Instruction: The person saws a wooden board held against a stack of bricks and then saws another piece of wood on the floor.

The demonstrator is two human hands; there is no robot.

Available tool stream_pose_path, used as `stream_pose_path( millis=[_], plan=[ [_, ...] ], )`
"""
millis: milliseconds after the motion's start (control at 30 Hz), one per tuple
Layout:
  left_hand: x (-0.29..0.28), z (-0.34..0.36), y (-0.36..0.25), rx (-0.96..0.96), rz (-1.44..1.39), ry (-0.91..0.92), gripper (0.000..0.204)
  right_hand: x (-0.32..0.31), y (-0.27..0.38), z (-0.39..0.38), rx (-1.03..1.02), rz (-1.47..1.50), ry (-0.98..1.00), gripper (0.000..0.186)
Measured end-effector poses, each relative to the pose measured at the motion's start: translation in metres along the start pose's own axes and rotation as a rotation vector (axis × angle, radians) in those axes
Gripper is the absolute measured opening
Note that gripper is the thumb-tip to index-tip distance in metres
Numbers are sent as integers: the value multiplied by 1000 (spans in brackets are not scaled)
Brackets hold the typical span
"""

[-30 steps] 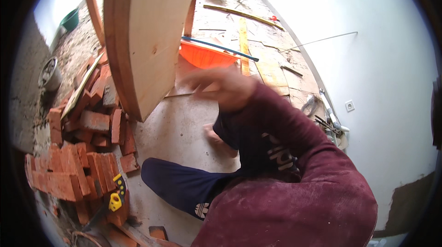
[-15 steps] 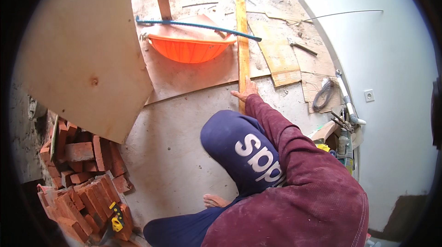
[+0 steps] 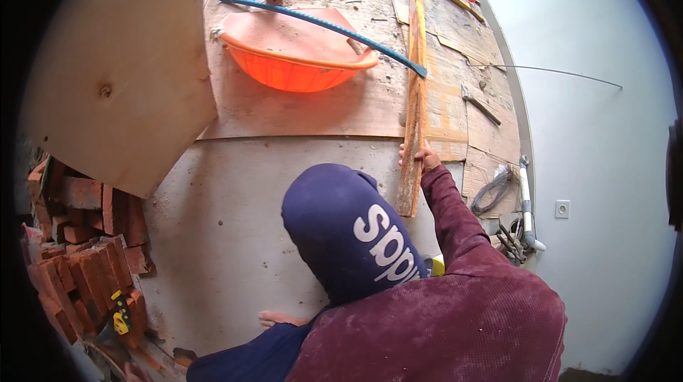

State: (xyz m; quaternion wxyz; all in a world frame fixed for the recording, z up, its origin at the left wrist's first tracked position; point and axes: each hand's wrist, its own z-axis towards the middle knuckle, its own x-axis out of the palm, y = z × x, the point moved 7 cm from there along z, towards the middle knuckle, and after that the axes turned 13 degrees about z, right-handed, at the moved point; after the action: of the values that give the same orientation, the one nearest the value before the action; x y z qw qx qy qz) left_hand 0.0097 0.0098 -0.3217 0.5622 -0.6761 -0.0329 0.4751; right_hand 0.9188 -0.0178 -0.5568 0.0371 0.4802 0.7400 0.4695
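My right hand (image 3: 420,155) grips a long wooden plank (image 3: 413,108) near its lower end, with fingers wrapped round its sides. A blue pry bar (image 3: 320,26) lies over an orange plastic basin (image 3: 284,72), its right end across the plank. At the lower left edge, what looks like part of my left hand (image 3: 134,372) shows near the bricks, too small and cut off to read. My bare foot (image 3: 274,318) and bent knee (image 3: 327,225) are below the plank.
A large plywood sheet (image 3: 121,76) stands at left above piled red bricks (image 3: 92,275) with a yellow-handled saw (image 3: 121,314). At right, a hammer (image 3: 484,108), coiled wire (image 3: 487,197) and white pipe (image 3: 526,204) lie by the white wall (image 3: 597,154).
My right hand went from mid-air down onto the plank and now has it gripped, shifted rightward and raised slightly. The view has swung toward the basin and floor boards.
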Motion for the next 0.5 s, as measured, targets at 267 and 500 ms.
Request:
stream_pose_path(
  millis=[267,500],
  plan=[
    [147,17,-150,316,97,716,50,-74,34,12,-352,-556,-219,36],
    [250,-100,-200,914,253,1146,19,-85,-24,-86,-201,-1441,-386,64]
  ],
)
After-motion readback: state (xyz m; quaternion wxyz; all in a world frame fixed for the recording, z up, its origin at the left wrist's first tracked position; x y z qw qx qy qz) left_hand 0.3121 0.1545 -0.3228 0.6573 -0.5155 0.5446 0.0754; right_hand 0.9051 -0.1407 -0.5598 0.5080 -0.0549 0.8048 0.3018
